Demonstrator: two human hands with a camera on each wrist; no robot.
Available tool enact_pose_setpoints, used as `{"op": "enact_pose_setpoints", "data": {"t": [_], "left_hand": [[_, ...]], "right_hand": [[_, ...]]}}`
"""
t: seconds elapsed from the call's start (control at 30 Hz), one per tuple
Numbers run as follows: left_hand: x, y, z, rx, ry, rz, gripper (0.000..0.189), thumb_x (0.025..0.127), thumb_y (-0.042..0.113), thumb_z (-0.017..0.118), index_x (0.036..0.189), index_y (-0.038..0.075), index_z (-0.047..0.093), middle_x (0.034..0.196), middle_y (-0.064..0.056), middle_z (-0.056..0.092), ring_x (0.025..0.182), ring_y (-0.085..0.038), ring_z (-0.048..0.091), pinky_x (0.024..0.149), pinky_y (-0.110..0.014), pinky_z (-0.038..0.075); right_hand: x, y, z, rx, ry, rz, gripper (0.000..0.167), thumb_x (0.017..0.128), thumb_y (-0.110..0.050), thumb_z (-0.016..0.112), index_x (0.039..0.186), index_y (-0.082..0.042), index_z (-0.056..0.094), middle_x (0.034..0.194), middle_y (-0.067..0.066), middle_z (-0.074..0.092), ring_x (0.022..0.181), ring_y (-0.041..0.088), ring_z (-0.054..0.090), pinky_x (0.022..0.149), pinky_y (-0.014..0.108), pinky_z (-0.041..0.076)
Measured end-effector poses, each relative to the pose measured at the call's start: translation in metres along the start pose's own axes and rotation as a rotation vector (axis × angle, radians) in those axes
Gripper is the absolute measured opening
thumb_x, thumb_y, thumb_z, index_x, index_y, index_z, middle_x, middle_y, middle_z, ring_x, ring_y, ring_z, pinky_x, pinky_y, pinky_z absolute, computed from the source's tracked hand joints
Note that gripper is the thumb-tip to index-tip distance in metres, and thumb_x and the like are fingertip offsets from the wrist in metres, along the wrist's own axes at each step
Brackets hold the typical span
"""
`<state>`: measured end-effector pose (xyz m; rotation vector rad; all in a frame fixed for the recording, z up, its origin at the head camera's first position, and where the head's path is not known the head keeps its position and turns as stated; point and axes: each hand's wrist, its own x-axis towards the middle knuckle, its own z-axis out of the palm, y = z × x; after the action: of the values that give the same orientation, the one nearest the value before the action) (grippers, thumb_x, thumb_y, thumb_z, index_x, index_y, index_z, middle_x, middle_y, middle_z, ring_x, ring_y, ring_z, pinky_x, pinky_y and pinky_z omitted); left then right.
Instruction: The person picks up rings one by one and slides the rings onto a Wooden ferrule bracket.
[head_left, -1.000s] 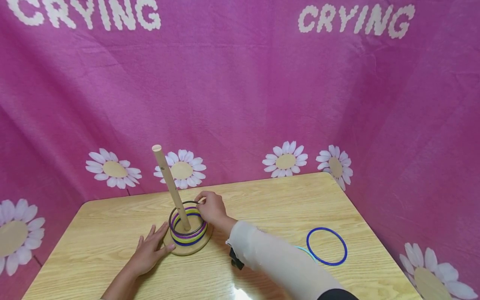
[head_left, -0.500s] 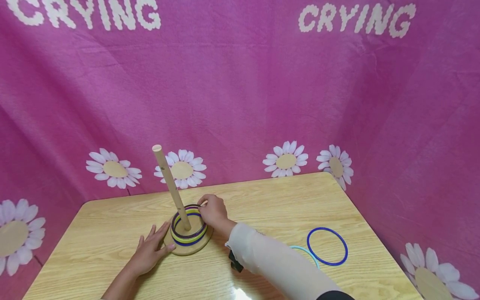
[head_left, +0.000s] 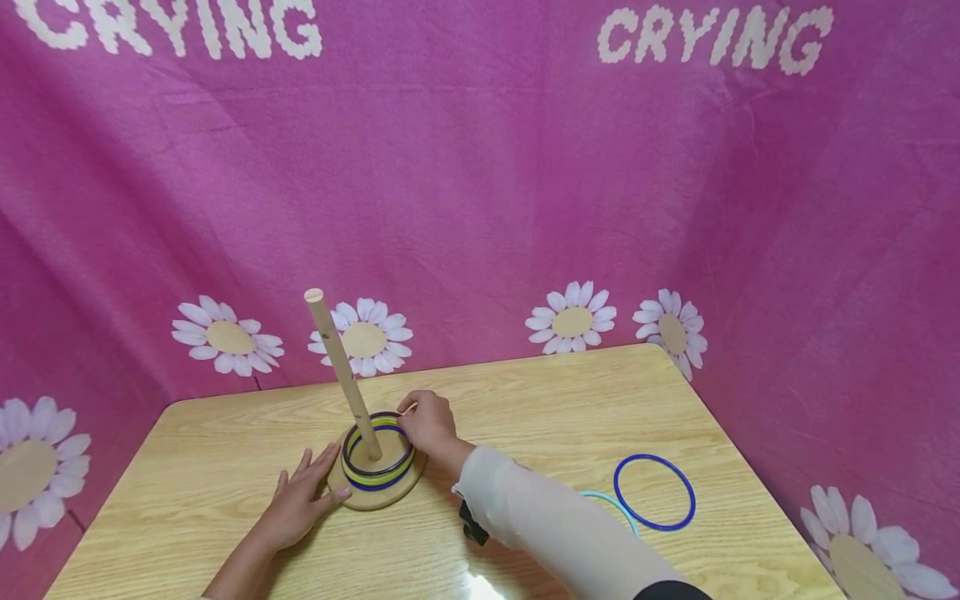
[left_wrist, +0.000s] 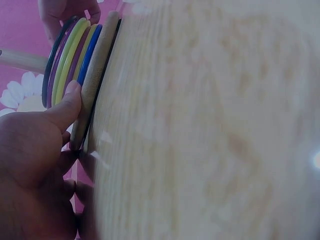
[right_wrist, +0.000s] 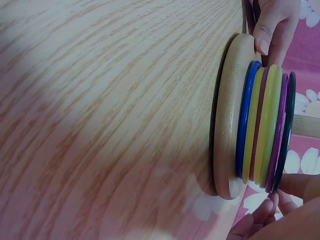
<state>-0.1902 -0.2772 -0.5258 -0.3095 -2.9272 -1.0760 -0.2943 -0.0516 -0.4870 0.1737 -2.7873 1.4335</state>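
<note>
A round wooden base carries a tall wooden peg with several coloured rings stacked around its foot. The topmost ring is dark, above a purple ring; yellow, light green, maroon and blue ones lie below. My right hand pinches the dark ring at the right side of the stack, and its fingertips are partly hidden. On the left, my left hand rests against the base with fingers spread, its thumb touching the base's edge in the left wrist view.
At the right of the wooden table lies a blue ring. A light blue ring beside it is partly covered by my right sleeve. A pink cloth with daisies hangs behind the table and along both sides.
The dark ring has come down from a slight tilt above the stack and now lies on the purple ring. My right hand lowered slightly with it; my left hand stayed still.
</note>
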Motion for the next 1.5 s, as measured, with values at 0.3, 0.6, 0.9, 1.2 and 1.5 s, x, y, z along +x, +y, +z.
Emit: {"op": "enact_pose_setpoints", "data": {"t": [0.3, 0.6, 0.9, 1.2, 1.5], "left_hand": [[-0.001, 0.003, -0.001, 0.012, 0.0, -0.002, 0.079, 0.097, 0.035, 0.071, 0.159, 0.001, 0.035, 0.163, -0.025, 0.034, 0.151, -0.059, 0.01, 0.11, -0.083, -0.001], [-0.001, 0.003, -0.001, 0.004, -0.002, -0.001, 0.079, 0.097, 0.036, 0.071, 0.159, 0.002, 0.035, 0.163, -0.023, 0.034, 0.151, -0.059, 0.01, 0.11, -0.083, -0.002], [-0.001, 0.002, -0.001, 0.004, -0.01, -0.009, 0.079, 0.098, 0.037, 0.07, 0.159, 0.002, 0.035, 0.165, -0.02, 0.033, 0.151, -0.058, 0.01, 0.111, -0.083, -0.002], [-0.001, 0.002, -0.001, -0.011, -0.005, -0.004, 0.079, 0.097, 0.036, 0.071, 0.159, 0.002, 0.036, 0.165, -0.02, 0.033, 0.151, -0.058, 0.01, 0.11, -0.083, -0.003], [-0.002, 0.003, -0.001, -0.009, 0.001, -0.002, 0.079, 0.097, 0.036, 0.071, 0.159, 0.002, 0.036, 0.164, -0.02, 0.033, 0.151, -0.058, 0.01, 0.11, -0.083, -0.002]], "right_hand": [[-0.001, 0.002, -0.007, 0.027, -0.012, -0.015, 0.009, 0.084, -0.011, 0.083, 0.087, -0.014, 0.075, 0.069, -0.007, 0.06, 0.063, 0.006, 0.052, 0.059, 0.021, 0.043], [-0.003, 0.007, -0.022, 0.077, -0.021, -0.03, 0.015, 0.084, -0.012, 0.083, 0.097, -0.007, 0.077, 0.073, -0.005, 0.062, 0.066, 0.005, 0.053, 0.063, 0.02, 0.045], [-0.01, 0.015, -0.045, 0.102, -0.049, -0.124, 0.015, 0.086, -0.012, 0.082, 0.098, -0.007, 0.076, 0.076, -0.004, 0.067, 0.07, 0.006, 0.055, 0.067, 0.023, 0.048], [-0.024, 0.023, -0.07, 0.167, -0.115, -0.146, 0.015, 0.087, -0.01, 0.081, 0.1, -0.003, 0.075, 0.082, 0.001, 0.07, 0.073, 0.007, 0.057, 0.067, 0.022, 0.049], [-0.036, 0.052, -0.1, 0.186, -0.207, -0.197, 0.016, 0.09, -0.011, 0.079, 0.105, -0.007, 0.075, 0.099, 0.007, 0.074, 0.089, 0.013, 0.066, 0.08, 0.029, 0.054]]}}
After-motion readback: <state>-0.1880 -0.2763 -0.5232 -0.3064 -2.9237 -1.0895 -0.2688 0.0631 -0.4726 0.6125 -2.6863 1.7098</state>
